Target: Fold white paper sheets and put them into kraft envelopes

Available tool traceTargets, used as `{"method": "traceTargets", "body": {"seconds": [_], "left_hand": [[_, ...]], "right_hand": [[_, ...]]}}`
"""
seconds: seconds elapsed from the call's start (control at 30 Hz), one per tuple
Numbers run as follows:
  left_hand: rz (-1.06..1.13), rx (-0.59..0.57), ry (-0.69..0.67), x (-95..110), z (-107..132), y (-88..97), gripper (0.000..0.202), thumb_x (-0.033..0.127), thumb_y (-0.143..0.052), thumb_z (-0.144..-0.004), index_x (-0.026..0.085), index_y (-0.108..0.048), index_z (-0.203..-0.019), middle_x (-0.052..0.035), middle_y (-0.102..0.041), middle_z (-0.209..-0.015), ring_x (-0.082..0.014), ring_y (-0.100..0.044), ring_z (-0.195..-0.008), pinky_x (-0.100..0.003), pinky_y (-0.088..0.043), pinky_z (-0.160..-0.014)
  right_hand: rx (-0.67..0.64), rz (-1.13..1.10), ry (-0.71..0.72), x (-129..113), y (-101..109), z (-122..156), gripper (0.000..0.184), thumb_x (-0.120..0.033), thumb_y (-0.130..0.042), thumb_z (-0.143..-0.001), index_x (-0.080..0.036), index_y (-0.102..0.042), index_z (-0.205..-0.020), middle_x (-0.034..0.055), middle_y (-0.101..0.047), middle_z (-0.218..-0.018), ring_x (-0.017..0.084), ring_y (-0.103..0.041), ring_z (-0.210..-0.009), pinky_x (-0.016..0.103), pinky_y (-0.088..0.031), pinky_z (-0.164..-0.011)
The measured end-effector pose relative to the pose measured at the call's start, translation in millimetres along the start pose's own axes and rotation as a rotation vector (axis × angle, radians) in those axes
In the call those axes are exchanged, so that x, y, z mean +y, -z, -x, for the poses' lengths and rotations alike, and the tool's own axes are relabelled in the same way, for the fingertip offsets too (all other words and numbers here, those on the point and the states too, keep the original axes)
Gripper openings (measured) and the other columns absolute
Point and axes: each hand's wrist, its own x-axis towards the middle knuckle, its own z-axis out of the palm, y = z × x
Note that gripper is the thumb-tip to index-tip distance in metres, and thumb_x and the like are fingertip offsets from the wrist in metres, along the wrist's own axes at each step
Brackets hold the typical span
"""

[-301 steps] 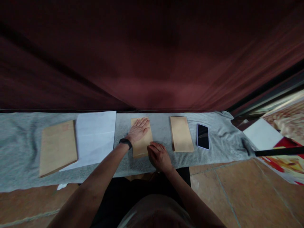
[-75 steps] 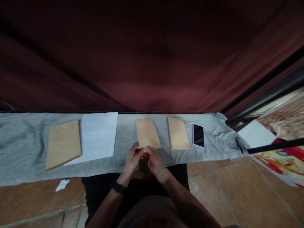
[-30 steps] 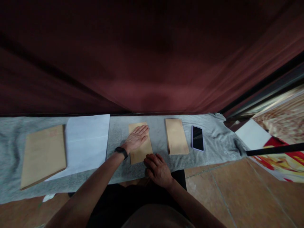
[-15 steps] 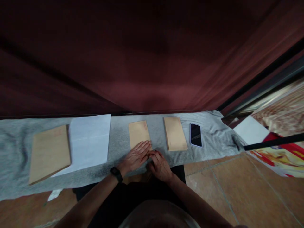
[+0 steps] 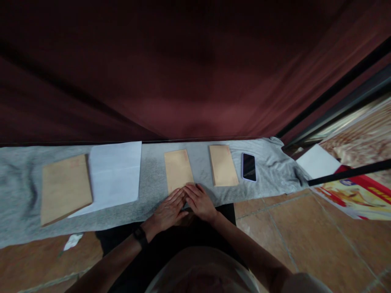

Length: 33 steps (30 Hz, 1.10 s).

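Since the right hand [image 5: 201, 202] shifted beside the left hand [image 5: 167, 213], outstretched fingers of both apparently press the near end of the middle envelope [image 5: 178, 167].

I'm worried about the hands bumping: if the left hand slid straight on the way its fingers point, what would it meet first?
Probably the right hand, which lies just ahead of the left hand at the near end of the middle envelope; whether they already touch is hard to tell.

No text legible: print [image 5: 185, 154] on the brown envelopes [image 5: 179, 169] and red-and-yellow packaging [image 5: 356, 195] past the right end of the bench [image 5: 155, 175] is blurred.
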Motion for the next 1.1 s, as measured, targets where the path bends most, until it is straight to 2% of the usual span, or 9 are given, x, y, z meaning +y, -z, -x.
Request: {"method": "traceTargets", "body": {"seconds": [0.17,0.27,0.43,0.57,0.7,0.87,1.0,1.1], "left_hand": [[-0.023,0.053,0.002,0.9,4.9,-1.9,0.061,0.052,-0.043,-0.106,0.008,-0.056,-0.145,-0.0192,-0.055,-0.154,-0.0277,-0.049,-0.148,-0.045,-0.04,-0.122],[-0.066,0.098,-0.001,1.5,11.5,-2.7,0.061,0.049,-0.043,-0.106,0.009,-0.049,-0.152,-0.017,-0.054,-0.156,-0.0267,-0.049,-0.148,-0.044,-0.039,-0.123],[-0.083,0.12,0.039,3.2,20.3,-6.2,0.059,0.04,-0.043,-0.107,0.017,-0.039,-0.161,-0.0092,-0.052,-0.159,-0.023,-0.049,-0.147,-0.042,-0.036,-0.125],[-0.102,0.139,0.1,11.2,18.4,-7.4,0.057,0.036,-0.043,-0.107,0.018,-0.04,-0.16,-0.0097,-0.058,-0.154,-0.0232,-0.053,-0.143,-0.041,-0.037,-0.123],[-0.118,0.102,0.234,27.8,5.3,-5.7,0.058,0.045,-0.044,-0.106,0.018,-0.046,-0.158,-0.0112,-0.065,-0.146,-0.0264,-0.058,-0.137,-0.045,-0.038,-0.121],[-0.107,0.125,0.339,41.1,-5.9,-10.0,0.059,0.052,-0.046,-0.104,0.02,-0.052,-0.154,-0.0111,-0.065,-0.146,-0.0296,-0.059,-0.135,-0.049,-0.037,-0.12],[-0.088,0.139,0.296,38.1,-3.2,-13.7,0.059,0.049,-0.048,-0.103,0.02,-0.05,-0.155,-0.01,-0.057,-0.155,-0.0298,-0.053,-0.142,-0.049,-0.036,-0.121],[-0.086,0.138,0.274,35.9,-0.9,-14.3,0.059,0.045,-0.047,-0.104,0.018,-0.046,-0.157,-0.0108,-0.052,-0.158,-0.0307,-0.049,-0.146,-0.05,-0.036,-0.121]], "right_hand": [[-0.045,0.1,0.047,9.8,-3.4,-11.1,0.045,-0.034,-0.041,-0.112,-0.019,-0.051,-0.153,0.0079,-0.05,-0.161,0.019,-0.044,-0.15,0.045,-0.03,-0.128],[-0.05,0.149,0.039,20.2,0.0,-24.5,0.045,-0.034,-0.039,-0.112,-0.018,-0.051,-0.153,0.0084,-0.048,-0.162,0.02,-0.042,-0.152,0.043,-0.031,-0.127],[-0.073,0.19,-0.011,32.5,-2.2,-61.7,0.048,-0.032,-0.039,-0.111,-0.017,-0.047,-0.155,0.0092,-0.042,-0.166,0.021,-0.039,-0.154,0.046,-0.028,-0.129],[-0.059,0.21,-0.089,42.4,-10.0,-94.4,0.051,-0.033,-0.042,-0.109,-0.017,-0.045,-0.157,0.0086,-0.039,-0.167,0.022,-0.037,-0.155,0.046,-0.024,-0.13],[-0.051,0.229,-0.145,53.6,-13.9,-117.7,0.054,-0.034,-0.043,-0.108,-0.018,-0.041,-0.16,0.0086,-0.04,-0.166,0.022,-0.037,-0.155,0.046,-0.02,-0.131],[-0.029,0.255,-0.152,63.2,-13.3,-135.3,0.055,-0.034,-0.043,-0.108,-0.019,-0.04,-0.161,0.0093,-0.04,-0.166,0.021,-0.032,-0.157,0.045,-0.016,-0.132],[0.019,0.256,-0.114,66.5,-9.8,-144.1,0.056,-0.03,-0.04,-0.108,-0.016,-0.034,-0.163,0.0108,-0.039,-0.167,0.02,-0.029,-0.158,0.047,-0.015,-0.132],[0.027,0.253,-0.109,61.3,-11.0,-140.1,0.056,-0.028,-0.038,-0.109,-0.015,-0.032,-0.163,0.0118,-0.038,-0.167,0.02,-0.029,-0.158,0.049,-0.017,-0.131]]}}
